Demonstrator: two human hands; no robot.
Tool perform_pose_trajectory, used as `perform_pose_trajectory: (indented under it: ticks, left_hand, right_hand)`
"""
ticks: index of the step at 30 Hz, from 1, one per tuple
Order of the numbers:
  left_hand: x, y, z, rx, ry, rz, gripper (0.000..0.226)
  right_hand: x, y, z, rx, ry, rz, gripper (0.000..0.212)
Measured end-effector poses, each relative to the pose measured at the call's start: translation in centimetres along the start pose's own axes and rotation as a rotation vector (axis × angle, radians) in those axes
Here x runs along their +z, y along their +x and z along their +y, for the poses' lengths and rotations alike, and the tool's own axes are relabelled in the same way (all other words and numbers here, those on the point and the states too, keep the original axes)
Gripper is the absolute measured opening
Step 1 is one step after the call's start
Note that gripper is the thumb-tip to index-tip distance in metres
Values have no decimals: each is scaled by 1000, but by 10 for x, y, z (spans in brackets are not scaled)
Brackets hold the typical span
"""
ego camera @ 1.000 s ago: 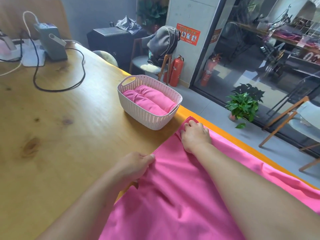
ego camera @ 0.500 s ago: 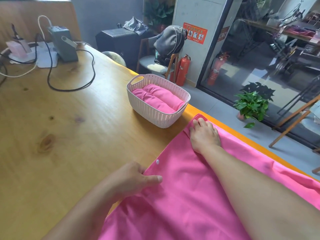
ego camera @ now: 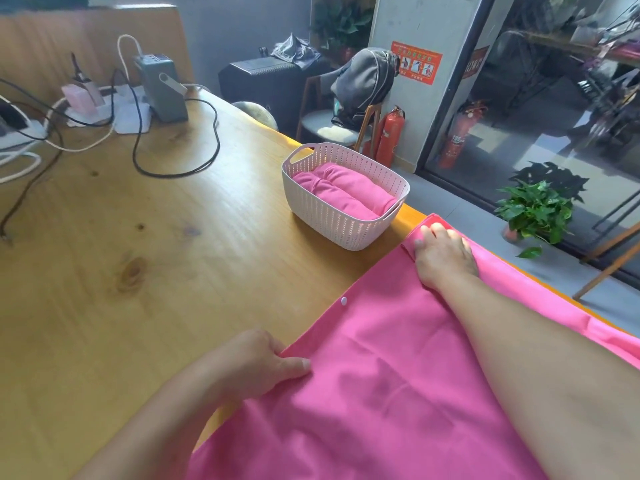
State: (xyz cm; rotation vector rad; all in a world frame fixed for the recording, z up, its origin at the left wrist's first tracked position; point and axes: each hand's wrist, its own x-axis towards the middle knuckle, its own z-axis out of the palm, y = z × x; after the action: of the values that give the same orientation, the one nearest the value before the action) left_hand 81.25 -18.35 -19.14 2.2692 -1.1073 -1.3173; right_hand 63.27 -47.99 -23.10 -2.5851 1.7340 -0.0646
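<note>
A large pink cloth [ego camera: 398, 375] lies spread over the near right part of the wooden table [ego camera: 156, 271], with a white snap button [ego camera: 344, 301] on its left edge. My left hand [ego camera: 256, 362] pinches that left edge, thumb on top and fingers hidden beneath. My right hand [ego camera: 443, 254] rests flat on the cloth's far corner, fingertips at the corner, and a small fold stands beside the thumb. A white woven basket [ego camera: 341, 225] just beyond holds rolled pink cloths [ego camera: 343, 192].
Cables [ego camera: 173, 168], a grey device [ego camera: 162, 88] and chargers lie at the table's far left. Past the table's right edge are a chair with a backpack [ego camera: 360, 84], two fire extinguishers [ego camera: 391, 133] and a potted plant [ego camera: 536, 209] on the floor.
My left hand has slid back along the cloth's left edge toward me, flattening the cloth and uncovering the snap button. My right hand has stayed on the far corner.
</note>
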Motion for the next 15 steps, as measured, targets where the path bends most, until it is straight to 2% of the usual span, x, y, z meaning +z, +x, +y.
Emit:
perform_pose_trajectory:
  ticks: [2, 7, 12, 15]
  left_hand:
    - [0, 2, -5, 3, 28, -3, 40]
    - [9, 8, -7, -9, 276, 115, 47]
    - [12, 9, -6, -55, 312, 167, 44]
    - [13, 12, -5, -77, 306, 167, 43]
  right_hand:
    - [2, -1, 1, -11, -10, 11, 41]
    - [2, 1, 3, -19, -21, 11, 42]
    - [-6, 2, -6, 20, -15, -70, 45]
    - [-21, -28, -31, 87, 100, -46, 55]
